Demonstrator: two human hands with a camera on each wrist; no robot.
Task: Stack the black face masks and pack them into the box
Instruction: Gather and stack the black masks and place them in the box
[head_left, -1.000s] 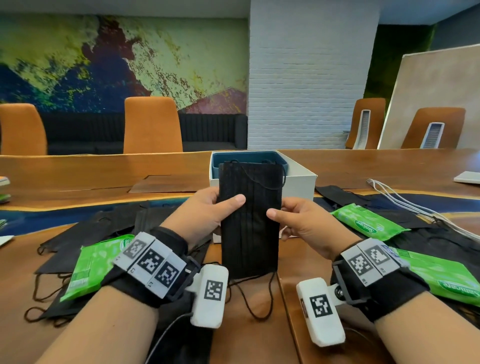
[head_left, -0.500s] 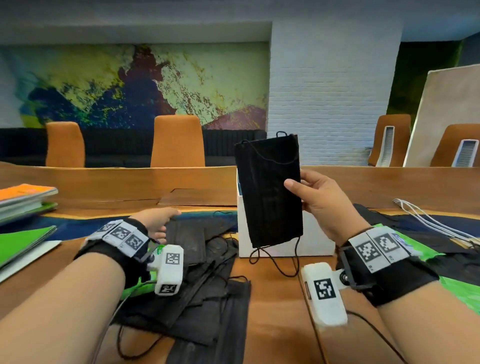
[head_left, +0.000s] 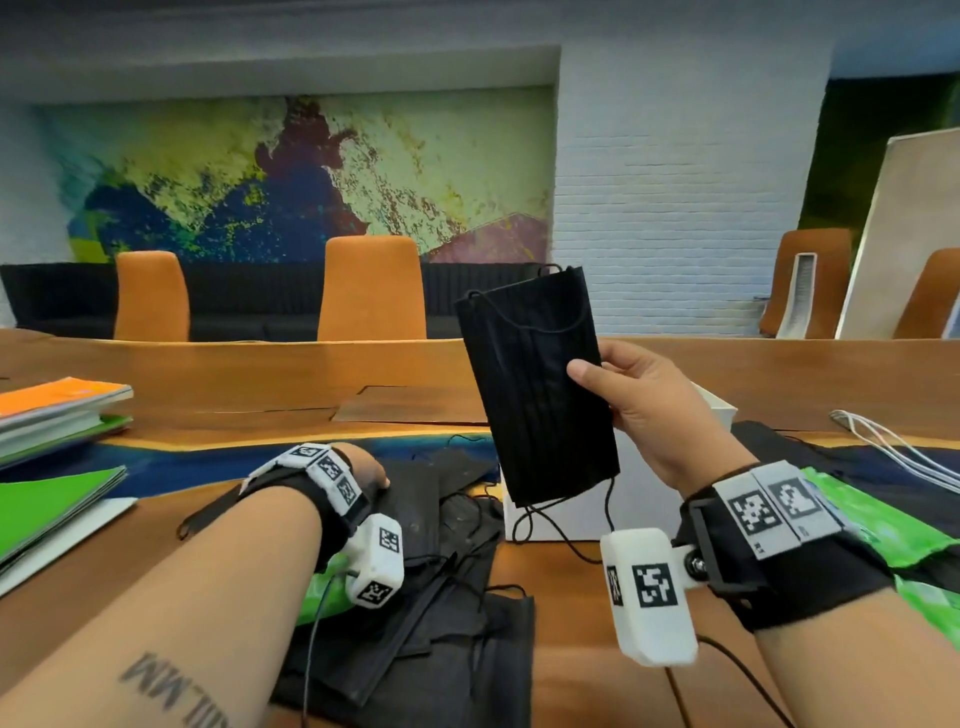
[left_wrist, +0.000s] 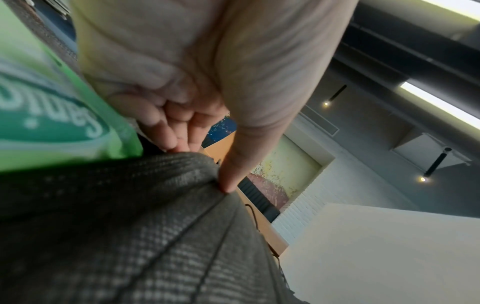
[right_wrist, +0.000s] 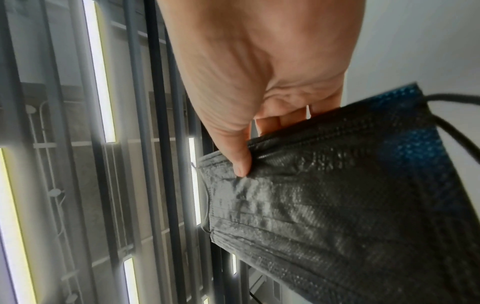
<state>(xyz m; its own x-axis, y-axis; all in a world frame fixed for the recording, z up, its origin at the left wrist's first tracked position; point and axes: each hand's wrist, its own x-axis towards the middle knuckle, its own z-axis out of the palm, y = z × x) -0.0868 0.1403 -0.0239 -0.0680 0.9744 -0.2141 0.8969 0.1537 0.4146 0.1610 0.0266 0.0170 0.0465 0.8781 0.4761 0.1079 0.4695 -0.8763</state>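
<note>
So my right hand (head_left: 652, 410) has a stack of black masks (head_left: 540, 387) pinched at its right edge — thumb in front, fingers behind. It's pleated, matte, ear loops dangling off the bottom, held up in the air in front of the white box (head_left: 719, 410). Long axis runs nearly upright, top tipped a bit left. My left hand (head_left: 366, 467) is down on the loose masks (head_left: 436, 525) spread over the tabletop (head_left: 561, 613) — thumb and fingertips pinching a fold of one, right beside a green packet (left_wrist: 52, 115).
</note>
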